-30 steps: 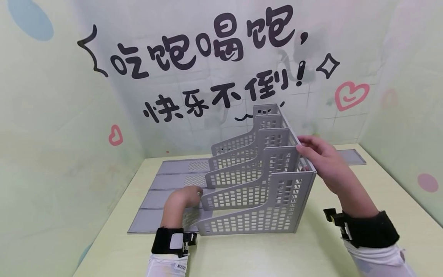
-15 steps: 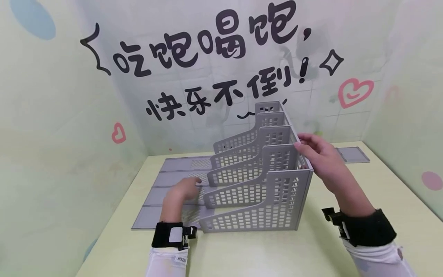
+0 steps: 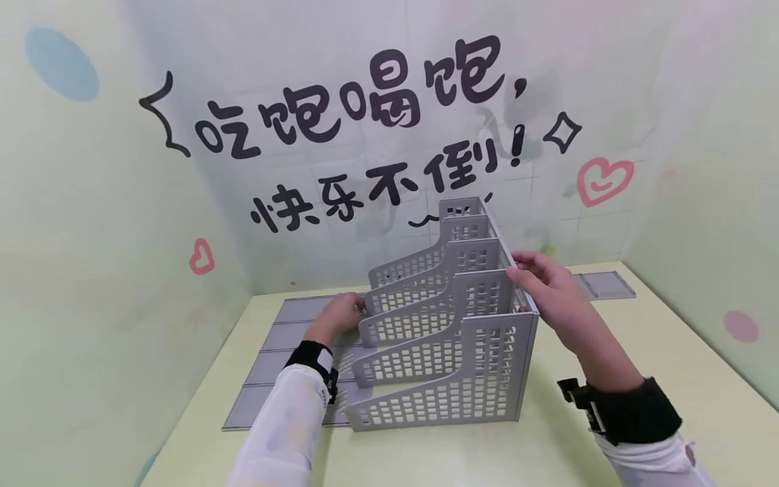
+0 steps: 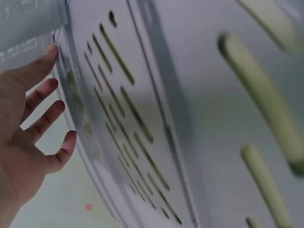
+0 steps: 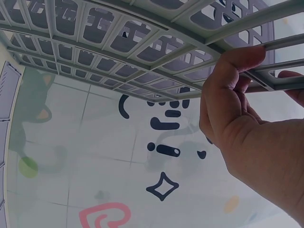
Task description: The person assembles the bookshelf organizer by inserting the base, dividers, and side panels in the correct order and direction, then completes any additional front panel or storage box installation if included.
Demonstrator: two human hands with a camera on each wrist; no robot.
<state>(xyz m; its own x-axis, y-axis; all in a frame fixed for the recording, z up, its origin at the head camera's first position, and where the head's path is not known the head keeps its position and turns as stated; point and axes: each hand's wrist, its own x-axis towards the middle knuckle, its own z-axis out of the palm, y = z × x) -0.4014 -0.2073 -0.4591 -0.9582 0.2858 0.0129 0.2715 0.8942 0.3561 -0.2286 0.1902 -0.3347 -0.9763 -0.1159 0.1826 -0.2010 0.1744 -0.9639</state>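
Observation:
A grey plastic file rack (image 3: 481, 379) with several perforated, sloped dividers stands on the table, its tall back to the right. My right hand (image 3: 550, 291) grips the top edge of that back, thumb on the near side; in the right wrist view, the curled fingers hook over its bars. At the low front ends of the far dividers is my left hand (image 3: 341, 316). Its fingers are spread and gently bent in the left wrist view, fingertips right at the edge of a slotted grey panel (image 4: 156, 114). That panel belongs to the joined flat panels (image 3: 268, 368) reaching leftward from the rack.
Behind the rack's back, a flat grey panel (image 3: 605, 285) lies on the pale wooden table (image 3: 438, 460). A printed backdrop (image 3: 341, 61) with large black characters rises at the table's rear, with side walls left and right.
My left hand has moved away from me along the dividers' front ends, from the nearer ones to the far ones. The right hand keeps its grip on the rack's back.

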